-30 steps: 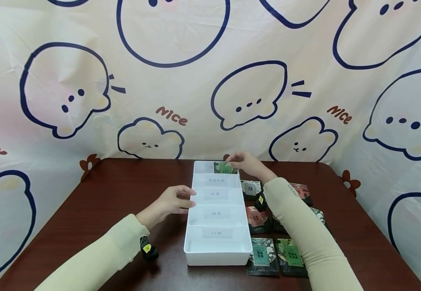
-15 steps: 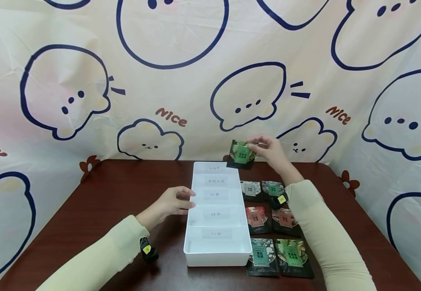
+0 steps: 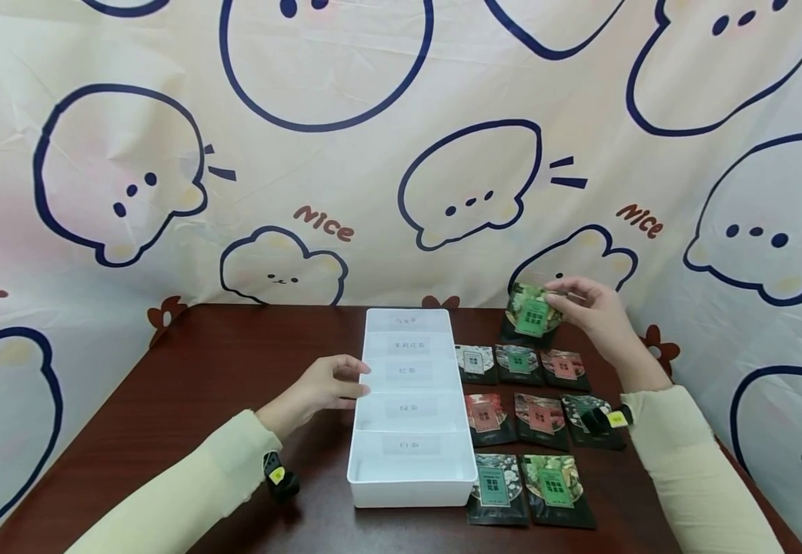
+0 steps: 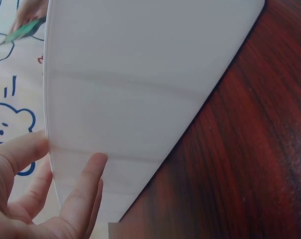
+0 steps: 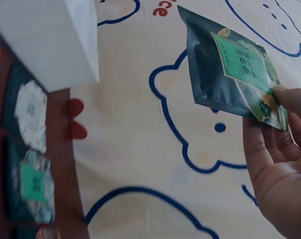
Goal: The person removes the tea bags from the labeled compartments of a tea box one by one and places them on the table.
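Observation:
A long white divided box (image 3: 411,492) stands lengthwise on the table, a printed paper label in each compartment. My left hand (image 3: 318,381) touches the box's left side; in the left wrist view its fingertips (image 4: 98,162) lie against the outer wall and the rim. My right hand (image 3: 591,312) pinches a green-and-black tea packet (image 3: 532,314) by its right edge, held up beyond the far row of packets. In the right wrist view the tea packet (image 5: 235,69) is tilted, with the thumb on its printed front and fingers behind.
Several tea packets lie in rows right of the box: white (image 3: 476,363), green-labelled (image 3: 519,363) and red (image 3: 565,369) at the back, green-printed (image 3: 556,488) in front. A patterned cloth (image 3: 373,177) hangs behind the dark wooden table (image 3: 235,346).
My right hand has lifted the green tea packet out of the box's far compartment and carried it right, over the table's back edge. The left hand has stayed at the box.

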`<state>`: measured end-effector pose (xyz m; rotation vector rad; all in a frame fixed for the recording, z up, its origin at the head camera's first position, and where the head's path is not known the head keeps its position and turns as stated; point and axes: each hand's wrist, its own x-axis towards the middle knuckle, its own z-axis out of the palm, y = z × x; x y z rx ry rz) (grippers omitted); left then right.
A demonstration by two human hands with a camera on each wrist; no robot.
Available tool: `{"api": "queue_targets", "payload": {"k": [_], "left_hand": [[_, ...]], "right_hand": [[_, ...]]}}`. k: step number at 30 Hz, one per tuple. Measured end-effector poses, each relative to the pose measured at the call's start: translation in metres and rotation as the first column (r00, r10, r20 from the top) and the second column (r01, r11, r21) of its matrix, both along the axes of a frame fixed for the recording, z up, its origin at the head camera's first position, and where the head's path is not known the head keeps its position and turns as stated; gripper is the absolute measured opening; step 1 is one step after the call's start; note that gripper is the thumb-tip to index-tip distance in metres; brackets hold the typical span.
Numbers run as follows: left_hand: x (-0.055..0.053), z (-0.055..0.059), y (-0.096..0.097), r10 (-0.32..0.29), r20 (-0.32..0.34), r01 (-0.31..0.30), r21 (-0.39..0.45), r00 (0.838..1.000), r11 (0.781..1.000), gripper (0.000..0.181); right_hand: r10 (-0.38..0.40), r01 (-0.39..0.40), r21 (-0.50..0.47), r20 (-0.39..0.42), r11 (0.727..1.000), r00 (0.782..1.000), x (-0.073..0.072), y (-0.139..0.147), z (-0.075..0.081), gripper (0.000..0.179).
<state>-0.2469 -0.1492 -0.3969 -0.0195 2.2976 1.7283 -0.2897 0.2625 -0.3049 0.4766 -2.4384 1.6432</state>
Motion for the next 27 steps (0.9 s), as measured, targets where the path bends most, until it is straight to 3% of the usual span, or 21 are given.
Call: {"api": "queue_targets", "payload": {"k": [6, 18, 21, 27], "left_hand": [[0.000, 0.002, 0.000, -0.006, -0.001, 0.006, 0.001, 1.000, 1.000, 0.034], [0.002, 0.002, 0.000, 0.000, 0.000, 0.000, 0.001, 1.000, 1.000, 0.034], [0.002, 0.001, -0.001, 0.002, -0.002, -0.002, 0.002, 1.000, 1.000, 0.034], [0.000, -0.001, 0.000, -0.004, -0.004, 0.004, 0.002, 1.000, 1.000, 0.035]], "right_hand": [[-0.029, 0.027, 0.141, 0.015, 0.990, 0.999, 0.024, 0.026, -0.018, 0.030], [-0.018, -0.021, 0.255, 0.151, 0.967, 0.988, 0.069, 0.057, -0.059, 0.032], [-0.036, -0.023, 0.259, 0.221, 0.966, 0.975, 0.078, 0.066, -0.067, 0.034], [-0.040, -0.056, 0.236, 0.382, 0.970, 0.923, 0.092, 0.091, -0.080, 0.039]]}}
